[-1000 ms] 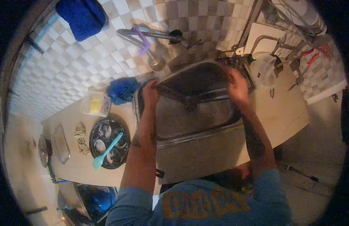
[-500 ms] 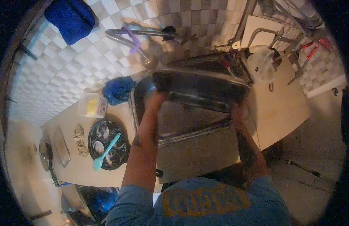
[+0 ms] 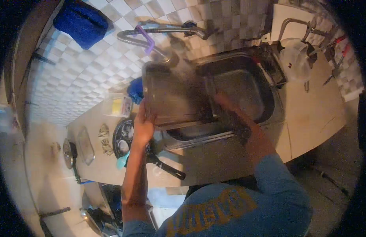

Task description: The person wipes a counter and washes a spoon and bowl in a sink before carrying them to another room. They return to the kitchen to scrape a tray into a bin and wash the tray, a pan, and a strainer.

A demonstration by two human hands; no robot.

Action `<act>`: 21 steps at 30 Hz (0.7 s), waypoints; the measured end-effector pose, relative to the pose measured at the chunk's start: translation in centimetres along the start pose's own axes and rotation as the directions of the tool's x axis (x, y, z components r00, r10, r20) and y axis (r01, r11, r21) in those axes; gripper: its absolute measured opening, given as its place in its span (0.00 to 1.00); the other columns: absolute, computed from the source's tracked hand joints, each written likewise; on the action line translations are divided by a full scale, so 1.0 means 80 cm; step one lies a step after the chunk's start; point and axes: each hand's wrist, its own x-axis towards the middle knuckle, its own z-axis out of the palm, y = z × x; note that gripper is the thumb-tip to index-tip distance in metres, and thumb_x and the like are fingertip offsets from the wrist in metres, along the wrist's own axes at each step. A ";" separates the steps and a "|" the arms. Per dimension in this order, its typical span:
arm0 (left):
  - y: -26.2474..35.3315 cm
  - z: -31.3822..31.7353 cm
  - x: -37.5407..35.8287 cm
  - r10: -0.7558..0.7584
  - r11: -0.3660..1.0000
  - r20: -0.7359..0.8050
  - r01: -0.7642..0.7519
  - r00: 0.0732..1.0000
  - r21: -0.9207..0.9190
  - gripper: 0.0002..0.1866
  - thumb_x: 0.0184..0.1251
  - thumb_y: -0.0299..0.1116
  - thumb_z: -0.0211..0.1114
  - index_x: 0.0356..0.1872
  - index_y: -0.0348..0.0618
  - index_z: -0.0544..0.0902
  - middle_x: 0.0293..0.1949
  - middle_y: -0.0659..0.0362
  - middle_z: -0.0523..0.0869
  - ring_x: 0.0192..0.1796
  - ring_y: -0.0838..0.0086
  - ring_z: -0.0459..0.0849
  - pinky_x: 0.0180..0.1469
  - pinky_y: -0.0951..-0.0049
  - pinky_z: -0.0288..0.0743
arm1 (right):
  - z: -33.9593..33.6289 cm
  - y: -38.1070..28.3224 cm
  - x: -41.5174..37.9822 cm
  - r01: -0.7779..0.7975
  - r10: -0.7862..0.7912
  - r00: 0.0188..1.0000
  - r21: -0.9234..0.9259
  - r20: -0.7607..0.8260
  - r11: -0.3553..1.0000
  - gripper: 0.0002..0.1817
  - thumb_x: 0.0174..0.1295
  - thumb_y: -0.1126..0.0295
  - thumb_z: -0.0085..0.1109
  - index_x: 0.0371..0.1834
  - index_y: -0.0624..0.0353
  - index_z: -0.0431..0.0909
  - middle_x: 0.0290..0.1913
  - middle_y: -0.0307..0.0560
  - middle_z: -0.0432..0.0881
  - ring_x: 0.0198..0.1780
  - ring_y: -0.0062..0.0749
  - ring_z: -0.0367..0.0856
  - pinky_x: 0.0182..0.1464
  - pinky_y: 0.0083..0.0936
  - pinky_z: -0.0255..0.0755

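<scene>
A rectangular metal pan (image 3: 177,98) is held over the left part of the sink (image 3: 246,85), its broad face toward me. My left hand (image 3: 144,124) grips the pan's left edge near the lower corner. At the right edge of the pan is my right hand (image 3: 222,102), its fingers closed round that side and partly in shadow. Water (image 3: 185,69) runs from the flexible metal faucet (image 3: 170,59) onto the upper part of the pan.
Left of the sink are a black pan with round hollows (image 3: 123,136), a turquoise spatula (image 3: 122,160), a tub with a yellow item (image 3: 117,106) and a blue bag (image 3: 135,91). A clear plastic container (image 3: 295,59) stands at the right.
The metal pan has moved left and turned, showing its broad face under the water. Both hands have shifted left with it, and more of the sink's right part shows.
</scene>
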 end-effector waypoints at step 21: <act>-0.179 0.168 0.075 -0.318 0.750 0.003 0.253 0.948 -0.611 0.11 0.57 0.23 0.60 0.42 0.34 0.81 0.35 0.53 0.84 0.35 0.66 0.81 0.36 0.68 0.73 | -0.194 -0.182 -0.089 0.104 -0.059 0.968 0.175 -0.245 0.979 0.19 0.67 0.61 0.54 0.57 0.59 0.75 0.54 0.53 0.80 0.56 0.44 0.77 0.60 0.39 0.69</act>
